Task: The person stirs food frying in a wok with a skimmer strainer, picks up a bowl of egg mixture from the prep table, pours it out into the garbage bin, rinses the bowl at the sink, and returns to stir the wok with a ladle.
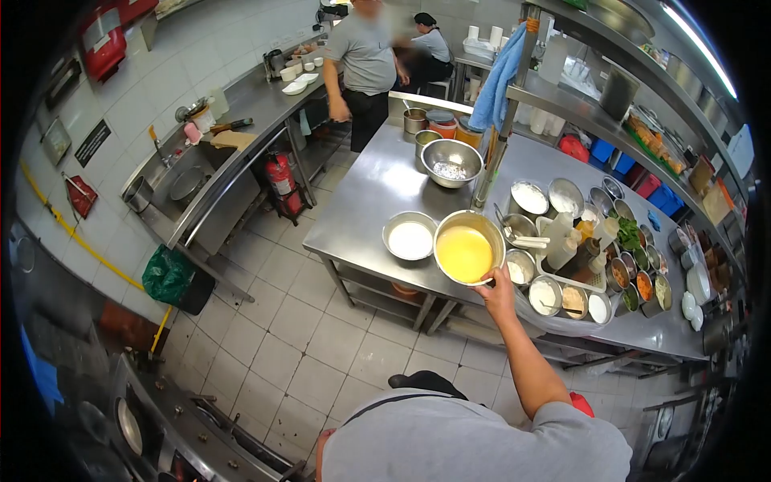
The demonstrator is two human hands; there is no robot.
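My right hand [499,292] grips the near rim of a metal bowl [499,234] holding yellow liquid [463,254]. The bowl is over the front part of the steel table [359,210]; whether it touches the surface I cannot tell. Just left of it sits a bowl with white contents [410,240], and behind it a larger steel bowl [451,163] with a little residue inside. My left hand is hidden beside my body; only a bit of the arm shows at the lower left of my shirt.
Squeeze bottles [562,251] and several ingredient containers [546,295] crowd the table's right side, under a steel shelf [594,106]. A blue cloth [498,80] hangs from the post. One person [361,52] stands beyond the table; another [434,44] is farther back. A fire extinguisher [280,175] stands left.
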